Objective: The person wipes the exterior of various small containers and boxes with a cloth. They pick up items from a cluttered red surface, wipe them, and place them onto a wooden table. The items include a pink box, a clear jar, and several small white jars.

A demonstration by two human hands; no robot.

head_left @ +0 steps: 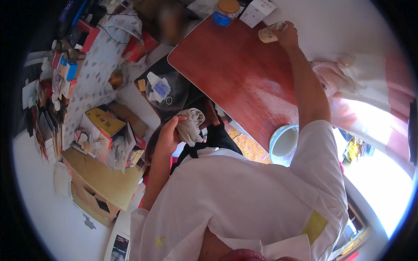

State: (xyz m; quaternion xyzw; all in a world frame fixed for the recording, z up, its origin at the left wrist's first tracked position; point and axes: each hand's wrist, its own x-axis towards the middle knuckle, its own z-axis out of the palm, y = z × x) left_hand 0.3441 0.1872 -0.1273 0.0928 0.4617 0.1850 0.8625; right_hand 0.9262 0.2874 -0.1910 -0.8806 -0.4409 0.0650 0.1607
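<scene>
My left hand (169, 133) grips a bunched grey-beige cloth (192, 125) in front of my body, left of the table. At the far right end of the reddish-brown tabletop (235, 62), my outstretched right hand (288, 36) holds a clear container (268, 34) with a pale look, tilted low over the surface; its contents cannot be made out. The tabletop has a whitish sheen near its middle right. By the near corner, partly behind my right arm, stands a light-blue bucket (272, 153) with cloudy, pale liquid inside.
A lidded jar (227, 13) and a white box (257, 12) stand at the table's far end. Left of the table, a dark seat (181, 107) bears a plastic packet (160, 88). Boxes (106, 122) crowd a wooden surface (101, 176) further left. A curtain (365, 84) hangs right.
</scene>
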